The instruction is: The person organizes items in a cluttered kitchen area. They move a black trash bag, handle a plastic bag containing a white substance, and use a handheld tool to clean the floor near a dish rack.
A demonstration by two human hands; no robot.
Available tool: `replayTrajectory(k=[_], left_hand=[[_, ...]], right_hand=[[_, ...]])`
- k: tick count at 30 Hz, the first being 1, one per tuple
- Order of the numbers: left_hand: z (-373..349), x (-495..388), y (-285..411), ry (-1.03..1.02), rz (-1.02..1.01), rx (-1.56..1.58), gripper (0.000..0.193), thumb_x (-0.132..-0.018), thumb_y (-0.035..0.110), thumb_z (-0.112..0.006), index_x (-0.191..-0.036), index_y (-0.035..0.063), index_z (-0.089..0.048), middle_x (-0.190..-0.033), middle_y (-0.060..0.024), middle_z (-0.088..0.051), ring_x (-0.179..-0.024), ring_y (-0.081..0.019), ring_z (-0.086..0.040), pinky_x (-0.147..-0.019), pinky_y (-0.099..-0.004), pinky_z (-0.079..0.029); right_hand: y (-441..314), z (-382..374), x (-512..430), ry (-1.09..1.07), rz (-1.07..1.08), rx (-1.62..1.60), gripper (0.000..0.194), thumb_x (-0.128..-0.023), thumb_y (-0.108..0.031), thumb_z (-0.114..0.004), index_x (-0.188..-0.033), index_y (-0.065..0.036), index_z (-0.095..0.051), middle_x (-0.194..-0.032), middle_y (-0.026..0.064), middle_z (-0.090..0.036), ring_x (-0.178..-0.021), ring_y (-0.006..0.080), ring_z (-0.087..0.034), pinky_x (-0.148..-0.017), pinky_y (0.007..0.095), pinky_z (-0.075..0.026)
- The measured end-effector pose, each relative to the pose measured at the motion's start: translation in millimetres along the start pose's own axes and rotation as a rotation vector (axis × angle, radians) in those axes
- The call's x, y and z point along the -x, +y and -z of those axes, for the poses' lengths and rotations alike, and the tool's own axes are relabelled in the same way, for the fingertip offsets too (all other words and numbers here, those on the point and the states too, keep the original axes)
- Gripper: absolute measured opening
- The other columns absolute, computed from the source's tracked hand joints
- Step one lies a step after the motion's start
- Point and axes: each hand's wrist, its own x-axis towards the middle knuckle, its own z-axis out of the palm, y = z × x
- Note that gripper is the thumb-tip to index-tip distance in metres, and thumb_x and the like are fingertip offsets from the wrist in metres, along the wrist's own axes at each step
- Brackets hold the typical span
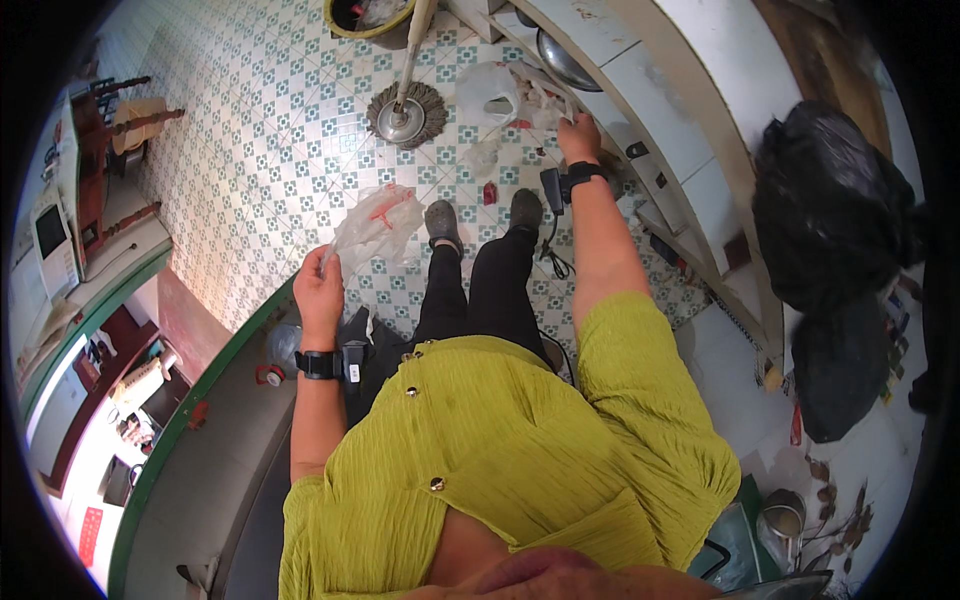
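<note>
My left hand grips the edge of a crumpled translucent plastic bag with red printing, which hangs over the tiled floor. On the other side, my right hand is closed on the edge of another plastic bag, beside the low tiled cabinet. A white plastic bag lies against that second bag. Between my hands, a clear crumpled piece of plastic and a small red wrapper rest on the floor near my clogs.
A mop stands upright ahead, near a bucket with a yellow rim. Black plastic bags sit on the right. A metal lid leans by the cabinet, and a cable trails beside my leg. At left runs a green-edged counter.
</note>
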Motion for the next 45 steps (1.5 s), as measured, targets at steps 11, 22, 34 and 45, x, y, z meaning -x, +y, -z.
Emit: replayTrajectory(k=[11,22,34,45], left_hand=[[-7,24,44,-0.065,0.005,0.183,0.023,-0.093,0.014,-0.057,-0.109,-0.001,-0.062,-0.067,0.0003,-0.057,-0.055,-0.006,-0.05,-0.051,-0.0214,-0.042],[11,58,135,-0.338,-0.007,0.698,0.023,-0.097,0.016,-0.053,-0.113,0.0013,-0.059,-0.064,-0.002,-0.052,-0.054,-0.0113,-0.047,-0.053,-0.0263,-0.042],[20,109,168,-0.572,-0.002,0.946,0.026,-0.101,0.017,-0.041,-0.116,-0.0005,-0.053,-0.063,-0.0041,-0.046,-0.054,-0.0153,-0.043,-0.06,-0.0342,-0.042],[59,77,91,-0.665,-0.055,0.282,0.022,-0.095,0.021,-0.056,-0.102,0.0022,-0.065,-0.089,-0.0037,-0.066,-0.081,-0.0119,-0.06,-0.075,-0.0265,-0.049]], right_hand=[[17,19,77,-0.551,0.053,-0.268,0.035,-0.082,-0.029,-0.063,-0.105,-0.003,-0.066,-0.098,0.0162,-0.068,-0.092,0.0309,-0.065,-0.083,0.04,-0.049],[-117,131,205,-0.804,0.546,-0.253,0.089,-0.075,-0.047,-0.074,-0.143,-0.006,-0.034,-0.131,0.0232,-0.047,-0.109,0.0325,-0.058,-0.091,0.0409,-0.048],[-150,88,222,-0.305,0.225,-0.069,0.091,-0.076,-0.044,-0.069,-0.147,-0.012,-0.022,-0.121,0.0218,-0.058,-0.11,0.036,-0.058,-0.093,0.046,-0.043],[-141,127,210,-0.351,0.289,-1.195,0.038,-0.09,-0.001,-0.051,-0.128,-0.002,-0.051,-0.114,0.0057,-0.062,-0.1,0.0133,-0.058,-0.089,0.0255,-0.046]])
